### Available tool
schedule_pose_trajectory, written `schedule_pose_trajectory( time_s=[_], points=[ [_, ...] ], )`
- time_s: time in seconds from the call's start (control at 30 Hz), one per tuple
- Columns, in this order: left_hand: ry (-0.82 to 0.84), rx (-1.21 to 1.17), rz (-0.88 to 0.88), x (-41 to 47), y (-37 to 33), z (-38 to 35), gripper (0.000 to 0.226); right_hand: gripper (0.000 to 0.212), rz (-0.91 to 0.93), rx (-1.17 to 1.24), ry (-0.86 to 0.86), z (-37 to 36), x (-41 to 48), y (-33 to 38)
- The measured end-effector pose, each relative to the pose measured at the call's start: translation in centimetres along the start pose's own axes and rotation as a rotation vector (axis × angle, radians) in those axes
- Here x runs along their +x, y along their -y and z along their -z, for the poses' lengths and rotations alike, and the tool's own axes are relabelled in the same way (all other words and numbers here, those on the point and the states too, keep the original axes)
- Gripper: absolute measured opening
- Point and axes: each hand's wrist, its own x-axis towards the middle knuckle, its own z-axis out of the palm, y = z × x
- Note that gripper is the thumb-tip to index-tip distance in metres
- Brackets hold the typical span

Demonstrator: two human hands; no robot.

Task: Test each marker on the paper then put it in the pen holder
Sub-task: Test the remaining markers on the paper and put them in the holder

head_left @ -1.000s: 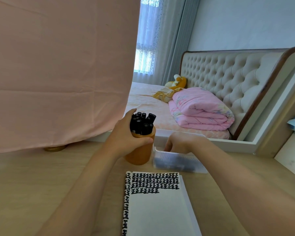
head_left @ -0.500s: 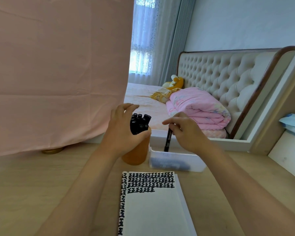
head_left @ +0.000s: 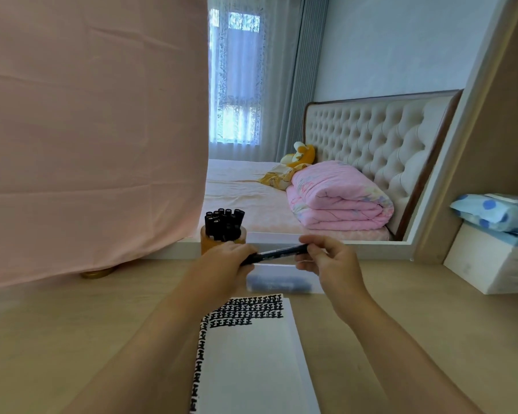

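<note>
Head view: looked down over a wooden counter point(head_left: 72, 339), with a pink cloth point(head_left: 87, 130) hanging at its far left.
Paper point(head_left: 251, 363): a white pad lay on the counter between the forearms, with black marks across its top and down its left edge.
Box point(head_left: 281, 282): clear, it lay just beyond the paper; its dark contents were blurred.
Holder point(head_left: 207, 244): orange and upright, it stood left of the box, packed with black markers point(head_left: 223, 224).
Left hand point(head_left: 221, 264): curled round one end of a marker point(head_left: 277, 253), in front of the holder's base.
Right hand point(head_left: 329, 264): pinched the other end.
Marker: black and nearly level, held in the air above the box.
</note>
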Motion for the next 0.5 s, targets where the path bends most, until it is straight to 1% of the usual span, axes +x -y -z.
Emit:
schedule_pose_trajectory(
  time_s=[0.07,0.13,0.23,0.3,0.37,0.4,0.5],
  points=[
    [0.055,0.006,0.035,-1.0,0.1,0.4,0.026,0.031,-0.024,-0.087,0.054,0.0,-0.8,-0.5],
    [0.086,0.013,0.037,-1.9,0.1,0.7,0.025,0.030,0.045,-0.318,0.128,0.3,-1.4,-1.2],
    [0.098,0.030,0.024,-3.2,-0.1,0.9,0.024,0.025,0.313,-0.776,0.275,0.5,-2.1,-1.5],
    [0.110,0.048,0.004,-4.1,-0.3,0.6,0.024,0.026,0.468,-0.943,0.369,0.1,-2.6,-1.5],
    [0.097,0.042,-0.015,-4.8,-0.4,0.2,0.023,0.028,0.552,-1.017,0.473,-0.8,-3.2,-1.5],
    [0.083,0.043,-0.022,-5.2,-0.4,0.1,0.023,0.028,0.557,-1.021,0.535,-1.3,-3.6,-1.6],
    [0.038,0.059,-0.020,-6.1,-0.3,-0.2,0.028,0.027,0.436,-0.987,0.679,-2.0,-4.2,-2.2]
  ],
)
